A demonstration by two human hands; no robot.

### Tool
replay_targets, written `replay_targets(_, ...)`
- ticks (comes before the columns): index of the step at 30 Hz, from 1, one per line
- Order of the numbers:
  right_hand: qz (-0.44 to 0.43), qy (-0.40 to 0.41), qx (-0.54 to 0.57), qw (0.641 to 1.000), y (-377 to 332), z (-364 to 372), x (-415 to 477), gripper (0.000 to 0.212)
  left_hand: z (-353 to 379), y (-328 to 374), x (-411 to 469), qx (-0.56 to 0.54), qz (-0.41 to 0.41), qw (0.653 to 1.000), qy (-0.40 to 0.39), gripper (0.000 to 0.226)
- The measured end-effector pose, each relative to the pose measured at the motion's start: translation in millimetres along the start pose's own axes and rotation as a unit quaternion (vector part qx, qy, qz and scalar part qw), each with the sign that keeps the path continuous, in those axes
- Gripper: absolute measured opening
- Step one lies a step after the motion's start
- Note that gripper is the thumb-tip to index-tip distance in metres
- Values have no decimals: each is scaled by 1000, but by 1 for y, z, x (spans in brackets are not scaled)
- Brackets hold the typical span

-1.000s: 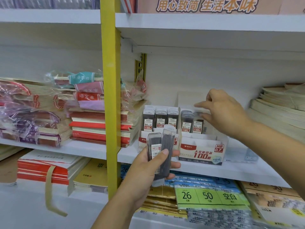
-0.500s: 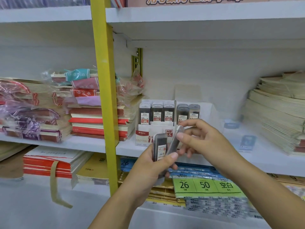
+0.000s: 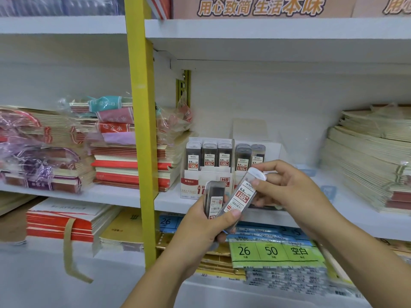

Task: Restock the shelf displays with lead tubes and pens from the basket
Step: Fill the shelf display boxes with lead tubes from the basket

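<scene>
Pinched near its white cap by the thumb and fingertips of the right hand [image 3: 289, 190]: one lead tube [image 3: 242, 194], clear case, dark leads inside, tilted with the cap up and to the right. Its lower end lies under the thumb of the left hand [image 3: 200, 227], whose curled fingers hold a second tube [image 3: 214, 196] upright. Both hands are in front of the middle shelf [image 3: 111, 194], at its front edge, just right of the yellow post [image 3: 142, 130]. The hold probably serves to draw one tube off the handful and check its grade before filing.

Label, pinched tube: "0.5", "HB", red panel "100", barcode below. Brand mark too small to read.

Left display box [image 3: 193, 181], near the shelf's front edge: three rows of tubes, each marked "0.5" and "100". The box front reads "HB". Judging by the label, the pinched tube likely belongs here, though the rows look full.

Right display box [image 3: 273, 150], just beside it: two rows marked "0.7", with space at their right. Its front is hidden by the right hand.

Surroundings: wrapped notebook stacks [image 3: 124, 161] left of the post, one band reading "语文本". Paler stacks [image 3: 373, 163] lie at the shelf's right end. Green pack [image 3: 273, 252] on the shelf below: "26", "50", "空白". Header sign [image 3: 258, 6]: "用心致简 生活本味". Basket: not in view.
</scene>
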State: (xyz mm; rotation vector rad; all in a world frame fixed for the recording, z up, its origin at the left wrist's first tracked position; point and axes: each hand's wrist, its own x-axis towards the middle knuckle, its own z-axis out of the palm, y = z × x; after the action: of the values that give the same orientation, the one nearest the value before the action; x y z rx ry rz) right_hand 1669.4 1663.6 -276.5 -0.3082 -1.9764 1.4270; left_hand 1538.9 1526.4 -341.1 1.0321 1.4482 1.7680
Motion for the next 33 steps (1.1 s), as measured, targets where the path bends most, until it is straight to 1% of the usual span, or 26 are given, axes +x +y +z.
replay_targets(2, -29, 21, -13, 999, -7, 0, -1, 15, 0, 1, 0, 0, 1, 1000, -5, 32)
replay_targets(5, -96, 96, -58, 989, -22, -2, 5, 15, -4, 5, 1, 0, -13, 1000, 10, 24)
replay_targets(6, -119, 111, -72, 984, -29, -3, 11, 16, -6, 6, 2, -19, -25, 999, 19, 22)
replay_targets(7, -141, 113, -80, 980, -37, -2, 19, 17, -10, 6, 3, -49, -38, 998, 28, 18)
replay_targets(8, -158, 104, -85, 978, -44, 0, 27, 18, -14, 7, 4, -81, -41, 995, 35, 19)
replay_targets(10, -178, 76, -117, 974, -55, 11, 46, 22, -24, 8, 6, -115, -24, 991, 63, 21)
replay_targets(12, -197, 56, -195, 959, -59, 26, 65, 25, -35, 9, 6, -110, 2, 989, 101, 18)
replay_targets(14, -214, 43, -280, 935, -58, 42, 80, 24, -47, 11, 4, -89, 13, 989, 121, 16)
replay_targets(19, -215, 9, -418, 883, -45, 71, 107, 23, -65, 16, -2, -71, 32, 989, 123, 20)
replay_targets(22, -199, -19, -434, 878, -35, 79, 117, 19, -69, 17, -4, -93, 40, 988, 113, 20)
replay_targets(24, -191, -27, -459, 867, -27, 83, 121, 16, -71, 16, -5, -106, 40, 988, 105, 20)
replay_targets(26, -178, -9, -493, 851, -24, 85, 123, 16, -72, 15, -5, -124, 39, 987, 99, 20)
replay_targets(28, -188, 24, -519, 833, -24, 86, 119, 20, -71, 15, -6, -139, 35, 985, 94, 26)
replay_targets(29, -203, 39, -515, 832, -25, 85, 113, 22, -71, 15, -6, -143, 33, 985, 90, 31)
replay_targets(30, -216, 44, -493, 841, -26, 85, 106, 23, -70, 15, -7, -144, 34, 985, 87, 35)
replay_targets(31, -219, 34, -456, 862, -26, 85, 96, 20, -69, 16, -7, -144, 36, 986, 82, 38)
replay_targets(32, -209, 5, -408, 889, -27, 85, 85, 17, -68, 17, -8, -143, 39, 986, 76, 40)
replay_targets(33, -181, -42, -357, 915, -28, 87, 74, 14, -66, 18, -9, -140, 42, 987, 69, 40)
